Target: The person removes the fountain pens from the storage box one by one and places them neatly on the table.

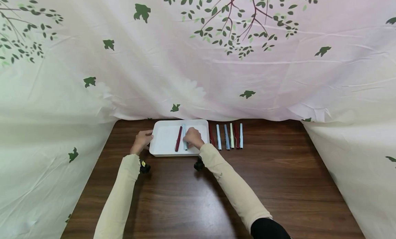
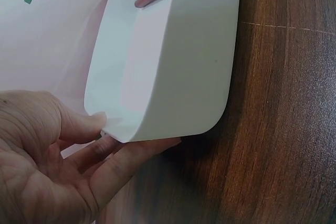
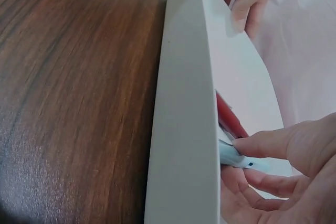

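Note:
A shallow white tray point(image 1: 165, 138) stands at the back of the brown table. My left hand point(image 1: 142, 142) grips its left end, thumb point(image 2: 89, 127) on the rim and fingers against the outer wall. Inside the tray, a light blue pen point(image 3: 231, 155) is pinched between the thumb and fingers of my right hand point(image 1: 194, 138); the hand covers part of it in the head view. Just left of that pen, a dark red pen point(image 1: 178, 139) lies in the tray, slightly slanted.
Right of the tray lies a row of pens: a dark red pen point(image 1: 211, 135) close to its wall, then a light blue pen point(image 1: 218, 137), a blue pen point(image 1: 227, 137), a pale green pen point(image 1: 231, 136) and others. A patterned cloth point(image 1: 201, 77) hangs behind the table point(image 1: 263, 184).

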`<state>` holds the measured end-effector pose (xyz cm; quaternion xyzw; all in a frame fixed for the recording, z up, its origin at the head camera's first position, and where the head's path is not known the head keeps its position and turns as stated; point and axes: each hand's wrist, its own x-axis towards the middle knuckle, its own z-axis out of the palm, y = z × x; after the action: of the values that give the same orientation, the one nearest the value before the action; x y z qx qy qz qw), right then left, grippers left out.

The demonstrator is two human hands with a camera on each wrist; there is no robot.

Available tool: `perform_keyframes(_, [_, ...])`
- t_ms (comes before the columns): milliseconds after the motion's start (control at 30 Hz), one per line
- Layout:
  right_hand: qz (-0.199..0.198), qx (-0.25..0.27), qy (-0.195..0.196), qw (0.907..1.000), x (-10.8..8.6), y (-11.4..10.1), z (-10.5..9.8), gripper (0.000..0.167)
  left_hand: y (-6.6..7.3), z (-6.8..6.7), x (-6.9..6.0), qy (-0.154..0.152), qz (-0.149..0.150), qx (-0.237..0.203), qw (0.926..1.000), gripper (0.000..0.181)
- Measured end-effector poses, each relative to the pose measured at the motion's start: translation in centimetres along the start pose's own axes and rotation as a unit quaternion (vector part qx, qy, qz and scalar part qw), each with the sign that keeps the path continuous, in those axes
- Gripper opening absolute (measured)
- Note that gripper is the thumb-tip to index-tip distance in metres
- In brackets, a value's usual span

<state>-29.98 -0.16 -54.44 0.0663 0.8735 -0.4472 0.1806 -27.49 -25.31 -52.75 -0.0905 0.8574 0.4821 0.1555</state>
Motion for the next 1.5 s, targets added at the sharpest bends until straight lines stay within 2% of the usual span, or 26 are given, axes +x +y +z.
perform_keyframes(200, [0.002, 0.046, -0.018, 0.9988, -0.5, 0.4, -0.9, 0.019, 0.0, 0.2, 0.1, 0.003, -0.002, 0.002, 1.0000, 0.051])
perform_keyframes(433, [0.001, 0.144, -0.059, 0.9878, -1.6, 1.8, -3.3, 0.024, 0.2, 0.6, 0.0, 0.004, -0.003, 0.022, 0.9997, 0.051])
perform_keyframes(633, [-0.021, 0.148, -0.078, 0.9857, -2.0, 2.4, -4.1, 0.027, 0.0, 0.4, -0.1, 0.006, -0.011, 0.012, 0.9999, 0.052])
perform_keyframes(767, [-0.024, 0.146, -0.071, 0.9865, -2.0, 2.6, -4.7, 0.029, 0.1, 0.5, 0.0, -0.002, -0.011, 0.015, 0.9998, 0.052])
perform_keyframes(833, [-0.025, 0.161, -0.073, 0.9839, -2.1, 2.6, -5.2, 0.031, 0.1, 0.5, -0.1, -0.002, -0.011, 0.015, 0.9998, 0.052])
perform_keyframes(1133, [-0.073, 0.231, -0.079, 0.9671, -3.1, 2.9, -8.8, 0.040, 0.2, 0.2, -0.3, -0.004, -0.001, 0.014, 0.9999, 0.052])
perform_keyframes(1267, [-0.082, 0.233, -0.075, 0.9662, -3.5, 3.1, -10.3, 0.039, 0.0, 0.2, -0.1, -0.005, -0.003, 0.014, 0.9999, 0.052])
perform_keyframes(1500, [-0.070, 0.233, -0.065, 0.9677, -4.1, 4.0, -12.8, 0.043, -0.1, 0.1, 0.0, -0.003, 0.004, 0.014, 0.9999, 0.052])
